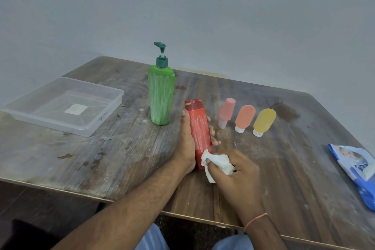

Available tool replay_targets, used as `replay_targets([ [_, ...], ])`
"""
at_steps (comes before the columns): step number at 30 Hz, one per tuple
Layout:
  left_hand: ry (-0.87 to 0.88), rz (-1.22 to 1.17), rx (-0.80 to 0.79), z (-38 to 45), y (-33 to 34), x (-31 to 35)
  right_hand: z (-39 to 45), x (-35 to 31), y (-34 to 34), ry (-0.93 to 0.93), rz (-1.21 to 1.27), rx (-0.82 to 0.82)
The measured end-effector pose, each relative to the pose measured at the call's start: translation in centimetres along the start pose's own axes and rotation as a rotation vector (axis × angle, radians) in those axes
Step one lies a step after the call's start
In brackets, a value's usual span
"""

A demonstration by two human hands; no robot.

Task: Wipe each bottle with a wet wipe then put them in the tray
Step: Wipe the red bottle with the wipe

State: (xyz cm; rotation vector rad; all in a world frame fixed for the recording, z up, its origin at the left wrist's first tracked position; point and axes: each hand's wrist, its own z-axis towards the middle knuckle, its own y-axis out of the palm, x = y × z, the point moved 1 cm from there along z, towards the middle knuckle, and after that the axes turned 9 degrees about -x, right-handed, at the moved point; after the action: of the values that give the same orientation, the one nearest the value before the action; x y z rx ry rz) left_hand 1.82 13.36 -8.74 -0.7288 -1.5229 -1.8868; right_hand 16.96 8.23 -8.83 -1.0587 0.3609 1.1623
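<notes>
Tray: we start far left with the clear plastic tray, open-topped on the wooden table; only a white square label shows at its base, no bottle in it.
Green bottle: next we see the green pump bottle upright, streaked white, just right of the tray and well outside it.
Left hand: our left hand grips the red bottle, palm along its left side, fingertips wrapping round the right.
Red bottle: tilted, cap pointing away from us, streaked white too.
Right hand: our right hand pinches a bunched white wet wipe, which touches the red bottle's lower end.
Small bottles: 3 stand cap-down in a row, the pink bottle, the orange bottle and the yellow bottle, close but apart.
Wipes pack: the blue wipes pack lies at the far right edge.
</notes>
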Motion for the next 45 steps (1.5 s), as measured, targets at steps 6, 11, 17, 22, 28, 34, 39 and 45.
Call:
replay_targets([
  [6,-0.061,0.000,-0.031,-0.1,0.0,0.2,0.2,-0.2,0.1,-0.005,0.071,-0.049],
  [11,-0.066,-0.009,-0.030,-0.2,0.1,0.3,0.2,0.1,-0.1,0.061,0.106,-0.094],
  [17,-0.099,-0.031,-0.058,0.0,0.0,0.3,0.3,0.5,-0.1,0.137,0.095,-0.015],
  [22,-0.090,-0.018,-0.030,-0.1,0.1,0.4,0.3,0.6,-0.2,0.165,0.160,-0.110],
  [28,-0.089,-0.027,-0.034,0.0,0.0,0.3,0.5,1.1,-0.2,0.265,0.178,0.012],
  [34,-0.099,-0.006,-0.030,-0.3,0.1,0.5,0.5,0.8,-0.2,0.266,0.251,-0.099],
  [39,-0.090,0.006,0.010,-0.3,0.2,0.6,0.8,1.7,-0.1,0.364,0.193,0.021],
  [45,-0.108,0.008,-0.035,-0.4,0.1,0.0,0.9,1.9,-0.2,0.365,0.237,0.049],
])
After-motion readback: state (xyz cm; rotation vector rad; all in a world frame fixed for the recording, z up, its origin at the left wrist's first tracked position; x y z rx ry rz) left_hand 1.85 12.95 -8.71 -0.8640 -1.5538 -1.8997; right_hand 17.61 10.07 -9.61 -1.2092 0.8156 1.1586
